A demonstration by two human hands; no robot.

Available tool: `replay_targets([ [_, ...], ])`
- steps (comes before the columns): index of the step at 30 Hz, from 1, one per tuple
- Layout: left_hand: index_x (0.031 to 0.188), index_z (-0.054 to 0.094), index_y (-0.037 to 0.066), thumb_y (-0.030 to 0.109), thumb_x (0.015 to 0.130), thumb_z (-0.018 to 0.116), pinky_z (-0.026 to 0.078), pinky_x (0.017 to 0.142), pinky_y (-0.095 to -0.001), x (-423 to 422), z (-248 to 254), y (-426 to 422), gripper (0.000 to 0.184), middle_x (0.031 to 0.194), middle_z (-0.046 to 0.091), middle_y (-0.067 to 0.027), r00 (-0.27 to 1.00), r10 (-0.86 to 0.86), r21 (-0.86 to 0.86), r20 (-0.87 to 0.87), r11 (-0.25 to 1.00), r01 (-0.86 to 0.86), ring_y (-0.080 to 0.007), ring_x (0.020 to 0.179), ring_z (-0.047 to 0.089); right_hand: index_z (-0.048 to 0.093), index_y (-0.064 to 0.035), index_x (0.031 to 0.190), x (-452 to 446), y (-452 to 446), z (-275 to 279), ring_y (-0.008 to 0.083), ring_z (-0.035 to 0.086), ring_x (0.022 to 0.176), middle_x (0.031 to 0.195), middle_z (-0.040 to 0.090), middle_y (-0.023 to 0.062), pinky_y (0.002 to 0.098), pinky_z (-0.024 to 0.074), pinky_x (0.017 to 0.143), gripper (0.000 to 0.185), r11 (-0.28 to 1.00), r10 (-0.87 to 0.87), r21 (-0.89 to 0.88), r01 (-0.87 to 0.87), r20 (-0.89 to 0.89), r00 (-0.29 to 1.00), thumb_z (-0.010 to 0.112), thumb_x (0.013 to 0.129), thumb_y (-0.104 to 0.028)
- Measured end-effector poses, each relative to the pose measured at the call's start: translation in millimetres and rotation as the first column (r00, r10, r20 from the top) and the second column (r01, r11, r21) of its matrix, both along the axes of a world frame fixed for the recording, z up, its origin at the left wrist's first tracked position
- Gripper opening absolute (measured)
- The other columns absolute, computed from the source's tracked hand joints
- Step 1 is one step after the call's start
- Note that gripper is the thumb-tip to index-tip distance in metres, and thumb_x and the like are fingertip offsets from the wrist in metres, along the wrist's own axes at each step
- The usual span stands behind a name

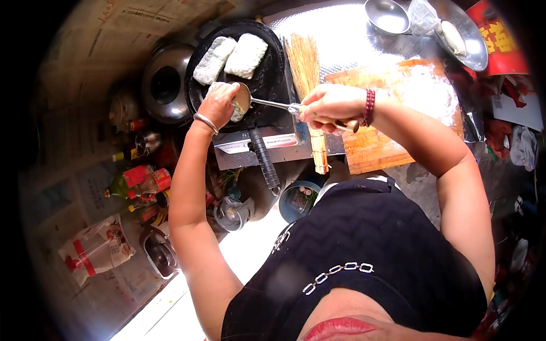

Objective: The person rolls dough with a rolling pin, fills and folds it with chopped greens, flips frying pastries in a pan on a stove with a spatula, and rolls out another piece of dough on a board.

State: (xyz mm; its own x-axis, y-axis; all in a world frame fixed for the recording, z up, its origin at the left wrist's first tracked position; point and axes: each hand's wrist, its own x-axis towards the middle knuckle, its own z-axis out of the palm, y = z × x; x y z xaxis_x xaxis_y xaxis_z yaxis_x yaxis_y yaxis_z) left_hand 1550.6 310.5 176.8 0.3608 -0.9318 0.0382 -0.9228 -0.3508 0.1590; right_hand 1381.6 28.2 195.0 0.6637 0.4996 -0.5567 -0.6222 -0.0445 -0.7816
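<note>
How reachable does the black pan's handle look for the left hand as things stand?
Probably yes: the left hand is over the pan's edge, and nothing visible covers the handle.

Small steel bowl (388, 17) cut off at top; bucket (291, 212) contents unclear.

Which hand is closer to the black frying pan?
Left. The left hand is over the edge of the pan; the right hand is to its right, gripping a utensil.

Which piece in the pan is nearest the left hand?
The near-side piece in the pan, beside the left hand and partly hidden by the metal utensil. The two other pieces lie uncovered, farther off.
</note>
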Motion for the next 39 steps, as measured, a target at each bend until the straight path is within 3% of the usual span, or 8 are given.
replay_targets([
  [8, 0.108, 0.056, 0.005, -0.006, 0.072, 0.055, 0.045, 0.094, -0.0388, -2, 10, 20, 0.038, 0.103, 0.061, -0.0168, 0.979, 0.189, -0.163, -0.081, 0.966, -0.200, -0.0336, 0.102, 0.058, 0.061, 0.0069, 0.102, 31, 0, -25, 0.0111, 0.054, 0.043, 0.064, 0.060, 0.0097, 0.0249, 0.0449, 0.036, 0.024, 0.968, 0.022, 0.250, 0.011, -0.131, 0.991, 0.062, 0.089, -0.013],
  [12, 0.113, 0.057, 0.002, -0.006, 0.077, 0.049, 0.047, 0.095, -0.0349, 7, 5, 37, 0.037, 0.106, 0.064, -0.0150, 0.799, 0.441, -0.459, -0.408, 0.657, -0.597, -0.0270, 0.105, 0.062, 0.059, 0.0060, 0.108, 26, -6, -27, 0.0104, 0.055, 0.046, 0.067, 0.059, 0.0088, 0.0239, 0.0457, 0.039, 0.027, 0.952, 0.024, 0.306, 0.020, -0.141, 0.990, 0.059, 0.091, -0.014],
  [16, 0.121, 0.056, -0.003, 0.003, 0.086, 0.049, 0.044, 0.100, -0.0334, 16, -35, 53, 0.037, 0.117, 0.064, -0.0187, 0.612, 0.726, -0.193, -0.315, 0.582, -0.790, -0.0249, 0.111, 0.061, 0.058, 0.0078, 0.109, 28, -2, -34, 0.0108, 0.054, 0.045, 0.067, 0.059, 0.0083, 0.0234, 0.0453, 0.039, 0.027, 0.922, 0.043, 0.385, 0.049, -0.227, 0.973, 0.057, 0.090, -0.011],
  [18, 0.126, 0.049, -0.010, 0.016, 0.085, 0.047, 0.036, 0.108, -0.0407, 5, -44, 42, 0.049, 0.132, 0.051, -0.0294, 0.542, 0.765, -0.098, -0.349, 0.545, -0.832, -0.0392, 0.124, 0.049, 0.058, 0.0075, 0.111, 27, 3, -36, 0.0096, 0.053, 0.045, 0.066, 0.058, 0.0076, 0.0219, 0.0444, 0.038, 0.027, 0.888, 0.031, 0.445, 0.117, -0.310, 0.950, 0.058, 0.090, -0.010],
  [23, 0.126, 0.045, -0.015, 0.036, 0.091, 0.052, 0.017, 0.117, -0.0470, 0, -81, 20, 0.063, 0.144, 0.029, -0.0382, 0.538, 0.839, -0.089, -0.078, 0.532, -0.842, -0.0486, 0.137, 0.025, 0.059, 0.0037, 0.113, 16, 14, -37, 0.0075, 0.050, 0.045, 0.065, 0.052, 0.0039, 0.0212, 0.0425, 0.037, 0.027, 0.865, 0.011, 0.472, 0.168, -0.354, 0.935, 0.060, 0.091, -0.011],
  [30, 0.136, 0.035, -0.013, 0.063, 0.092, 0.040, 0.011, 0.118, -0.0455, -6, -78, -29, 0.089, 0.151, 0.019, -0.0347, 0.243, 0.948, -0.041, -0.205, 0.240, -0.970, -0.0458, 0.143, 0.016, 0.059, 0.0015, 0.106, 11, 24, -9, 0.0087, 0.051, 0.046, 0.064, 0.052, 0.0039, 0.0222, 0.0429, 0.039, 0.018, 0.928, -0.044, 0.355, 0.115, -0.202, 0.978, 0.060, 0.090, -0.008],
  [36, 0.137, 0.024, -0.016, 0.063, 0.096, 0.033, 0.013, 0.118, -0.0450, -6, -62, -51, 0.090, 0.148, 0.018, -0.0390, 0.312, 0.692, -0.422, -0.651, 0.012, -0.907, -0.0438, 0.142, 0.018, 0.055, 0.0002, 0.092, 20, 21, 57, 0.0118, 0.058, 0.049, 0.066, 0.055, 0.0035, 0.0253, 0.0483, 0.044, 0.011, 0.995, 0.083, -0.057, -0.077, 0.131, 0.988, 0.060, 0.087, -0.008],
  [39, 0.146, 0.019, -0.008, 0.067, 0.094, 0.035, 0.015, 0.117, -0.0365, -15, -25, -60, 0.092, 0.154, 0.021, -0.0232, 0.376, -0.070, -0.349, -0.924, -0.249, -0.904, -0.0275, 0.140, 0.027, 0.054, 0.0023, 0.090, 18, 19, 103, 0.0171, 0.060, 0.049, 0.064, 0.056, 0.0069, 0.0299, 0.0506, 0.048, 0.012, 0.915, 0.283, -0.371, -0.161, 0.302, 0.910, 0.059, 0.084, -0.008],
])
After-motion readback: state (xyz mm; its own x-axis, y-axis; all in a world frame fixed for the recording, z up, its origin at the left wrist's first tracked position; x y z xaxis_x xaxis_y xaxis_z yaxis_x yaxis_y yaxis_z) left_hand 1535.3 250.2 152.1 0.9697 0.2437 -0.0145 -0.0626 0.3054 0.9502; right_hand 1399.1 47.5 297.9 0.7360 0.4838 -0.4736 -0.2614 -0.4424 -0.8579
